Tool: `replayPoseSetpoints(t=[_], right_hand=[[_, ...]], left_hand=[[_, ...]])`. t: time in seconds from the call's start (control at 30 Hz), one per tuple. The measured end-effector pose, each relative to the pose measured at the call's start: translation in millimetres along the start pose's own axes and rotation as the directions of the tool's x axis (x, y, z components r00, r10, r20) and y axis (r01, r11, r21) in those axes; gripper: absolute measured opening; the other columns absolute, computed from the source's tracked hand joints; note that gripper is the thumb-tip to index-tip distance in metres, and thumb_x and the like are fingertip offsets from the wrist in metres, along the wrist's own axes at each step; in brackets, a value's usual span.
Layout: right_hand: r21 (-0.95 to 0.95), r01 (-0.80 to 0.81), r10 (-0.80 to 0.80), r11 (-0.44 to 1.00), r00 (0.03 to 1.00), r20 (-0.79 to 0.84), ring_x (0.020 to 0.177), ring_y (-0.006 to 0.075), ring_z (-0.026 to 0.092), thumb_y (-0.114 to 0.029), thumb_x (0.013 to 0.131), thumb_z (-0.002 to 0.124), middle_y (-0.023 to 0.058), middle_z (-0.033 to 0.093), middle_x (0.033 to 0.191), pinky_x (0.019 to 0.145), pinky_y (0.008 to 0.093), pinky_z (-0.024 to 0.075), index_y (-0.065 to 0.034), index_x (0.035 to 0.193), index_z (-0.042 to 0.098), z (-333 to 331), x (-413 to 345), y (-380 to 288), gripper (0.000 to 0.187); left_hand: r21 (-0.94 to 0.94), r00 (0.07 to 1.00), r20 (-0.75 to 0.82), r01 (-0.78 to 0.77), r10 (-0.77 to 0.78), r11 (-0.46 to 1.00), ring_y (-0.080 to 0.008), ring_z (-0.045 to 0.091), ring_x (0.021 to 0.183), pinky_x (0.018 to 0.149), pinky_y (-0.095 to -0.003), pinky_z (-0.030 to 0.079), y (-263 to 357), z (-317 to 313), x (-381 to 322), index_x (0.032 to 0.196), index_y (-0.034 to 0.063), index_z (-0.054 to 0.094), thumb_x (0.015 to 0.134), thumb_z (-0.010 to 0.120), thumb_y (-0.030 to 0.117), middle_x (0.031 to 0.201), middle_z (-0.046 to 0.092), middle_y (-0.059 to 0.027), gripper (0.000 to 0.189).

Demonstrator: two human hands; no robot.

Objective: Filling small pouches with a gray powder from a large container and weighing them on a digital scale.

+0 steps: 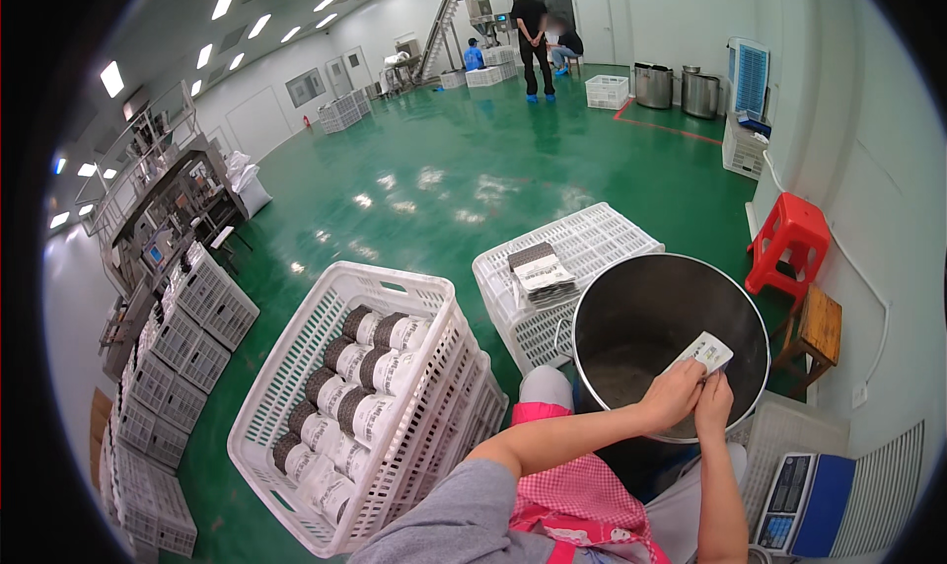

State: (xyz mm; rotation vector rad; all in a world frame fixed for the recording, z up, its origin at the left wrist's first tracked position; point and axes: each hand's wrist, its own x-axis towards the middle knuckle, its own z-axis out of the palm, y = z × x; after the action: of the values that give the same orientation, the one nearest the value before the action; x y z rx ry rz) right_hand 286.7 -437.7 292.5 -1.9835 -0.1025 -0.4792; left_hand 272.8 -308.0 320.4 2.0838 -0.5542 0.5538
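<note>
My left hand and my right hand are close together over the near right part of a large steel pot. Both grip the lower end of a white printed packet, which tilts up and to the right. Brownish-grey matter, too dim to identify, lies at the pot's bottom. Beyond the pot's left rim, a stack of flat printed pouches rests on an upturned white plastic crate. To the left, an open white crate holds rows of filled black-and-white packets.
A digital scale sits at the lower right. Near the right wall are a red plastic stool and a wooden stool. Stacked crates line the left side. Several people, one standing, are at the far end by a conveyor.
</note>
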Motion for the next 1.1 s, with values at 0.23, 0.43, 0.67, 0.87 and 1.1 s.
replayPoseSetpoints(t=[0.23, 0.43, 0.67, 0.87, 1.1], right_hand=[[-0.051, 0.053, -0.048, 0.997, 0.995, 0.089, 0.083, 0.0485, 0.065, -0.027, 0.106, 0.041, 0.029, 0.067, 0.086, 0.071, 0.0507, 0.0484, 0.0046, 0.1, 0.065, -5.1, 4.3, -6.0, 0.04], [-0.475, 0.123, -0.036, 0.871, 0.981, 0.188, 0.08, 0.0466, 0.066, -0.027, 0.101, 0.048, 0.0241, 0.068, 0.081, 0.07, 0.0544, 0.0498, -0.0004, 0.087, 0.062, -7.3, 6.5, -16.9, 0.034], [-0.311, -0.211, 0.242, 0.927, 0.968, 0.064, 0.087, 0.0429, 0.067, -0.027, 0.095, 0.059, 0.0204, 0.068, 0.083, 0.072, 0.0514, 0.0485, -0.0031, 0.088, 0.057, -8.8, 11.3, -19.4, 0.025], [-0.365, 0.061, -0.064, 0.929, 0.998, 0.004, 0.078, 0.0483, 0.064, -0.017, 0.09, 0.061, 0.0242, 0.066, 0.079, 0.066, 0.0513, 0.0481, -0.003, 0.089, 0.061, 1.5, 3.3, -18.8, 0.014], [0.319, -0.919, 0.565, 0.23, 0.393, 0.726, 0.042, 0.0197, 0.051, -0.047, 0.106, 0.036, 0.0058, 0.046, 0.05, 0.037, 0.0311, 0.0348, -0.0081, 0.067, 0.052, -10.5, -2.8, 13.6, 0.057]], left_hand=[[-0.044, 0.991, 0.079, 0.112, -0.108, 0.993, -0.0436, 0.065, 0.078, 0.07, -0.052, 0.051, -11.2, -0.6, 13.1, 0.091, -0.0012, 0.063, 0.088, 0.057, 0.011, 0.086, 0.065, -0.0224, 0.014], [0.22, 0.984, 0.053, 0.154, -0.17, 0.963, -0.044, 0.067, 0.075, 0.067, -0.0521, 0.054, -39.1, 6.4, 21.1, 0.088, -0.0024, 0.06, 0.084, 0.058, 0.006, 0.083, 0.066, -0.0245, 0.01], [0.251, 0.998, -0.051, 0.044, -0.033, 0.967, -0.041, 0.069, 0.075, 0.063, -0.0516, 0.054, -27.7, 0.2, 13.9, 0.09, 0.0021, 0.051, 0.082, 0.06, 0.003, 0.082, 0.067, -0.0222, 0.013], [0.138, 0.982, -0.113, 0.163, -0.148, 0.977, -0.0458, 0.065, 0.073, 0.063, -0.0558, 0.049, -28.7, -11.0, 14.1, 0.092, 0.0058, 0.05, 0.077, 0.061, 0.0, 0.072, 0.064, -0.0228, 0.02], [0.305, 0.989, -0.002, 0.142, -0.148, 0.942, -0.0408, 0.068, 0.074, 0.062, -0.0534, 0.051, -30.0, -3.9, 7.2, 0.098, 0.0046, 0.049, 0.075, 0.059, -0.001, 0.077, 0.067, -0.0185, 0.026]])
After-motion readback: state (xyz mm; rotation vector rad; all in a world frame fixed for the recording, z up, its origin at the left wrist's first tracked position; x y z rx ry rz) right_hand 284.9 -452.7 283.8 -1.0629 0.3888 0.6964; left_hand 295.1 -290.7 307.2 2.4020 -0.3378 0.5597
